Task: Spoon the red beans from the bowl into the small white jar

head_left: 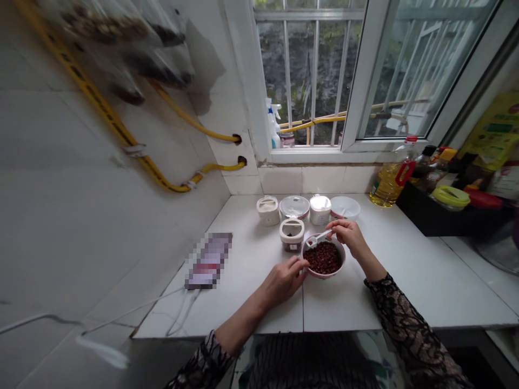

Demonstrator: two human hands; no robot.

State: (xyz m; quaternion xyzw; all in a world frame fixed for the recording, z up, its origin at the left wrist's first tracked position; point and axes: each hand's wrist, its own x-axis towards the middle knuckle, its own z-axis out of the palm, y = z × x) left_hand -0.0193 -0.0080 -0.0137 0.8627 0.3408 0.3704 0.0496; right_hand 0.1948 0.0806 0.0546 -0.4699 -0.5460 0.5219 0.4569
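A round bowl (344,263) with a pinkish outside stands on the white counter, well filled with small dark red-brown grains (324,258) that look like peppercorns. My left hand (284,278) grips the bowl's left side, fingers at the rim. Between the thumb and fingers of my right hand (346,235) is the handle of a small white spoon (317,239). The spoon's head is over the far left part of the bowl, just above the grains or touching them; I cannot tell which. Just left of the bowl sits a lidded clear jar (292,243) with dark contents.
Behind stand two white-lidded jars (268,210) (320,209), a covered bowl (294,207) and a white bowl (345,208). An oil bottle (385,186) and a black condiment rack (421,210) line the right. A blurred phone-like object (208,260) with a cable lies left.
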